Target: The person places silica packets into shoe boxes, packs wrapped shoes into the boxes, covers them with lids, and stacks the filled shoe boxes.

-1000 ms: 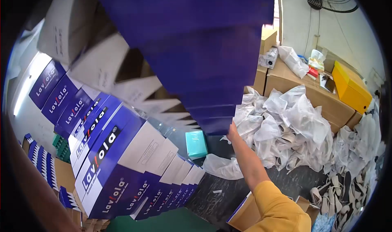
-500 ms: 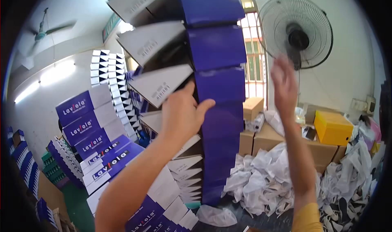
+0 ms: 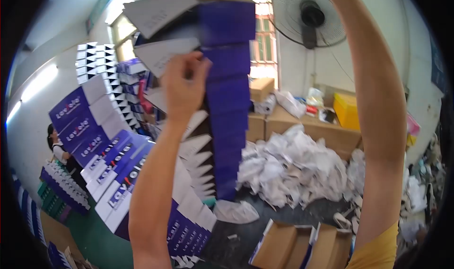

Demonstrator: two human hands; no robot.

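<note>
A tall stack of purple shoe boxes [image 3: 227,103] with white end flaps rises in front of me. My left hand [image 3: 184,84] is raised at the stack's left side, fingers curled beside a white flap [image 3: 163,53]; blur hides whether it grips anything. My right arm reaches up at the right, its hand mostly cut off by the top edge, fingers out of sight. Left of the stack stand closed Laviola boxes [image 3: 118,174] in purple and white. Two open brown-lined boxes [image 3: 288,247] lie low on the dark table [image 3: 236,231].
White-wrapped items [image 3: 298,169] are heaped at the right, before cartons [image 3: 283,127] bearing a yellow box [image 3: 347,110]. A wall fan [image 3: 312,16] hangs above. Further box stacks [image 3: 97,70] stand at the back left. Another person [image 3: 61,150] is at the far left.
My right hand has risen to the top edge. My left hand has moved up and left and its fingers have curled. The view has shifted, showing open boxes below and a person at left.
</note>
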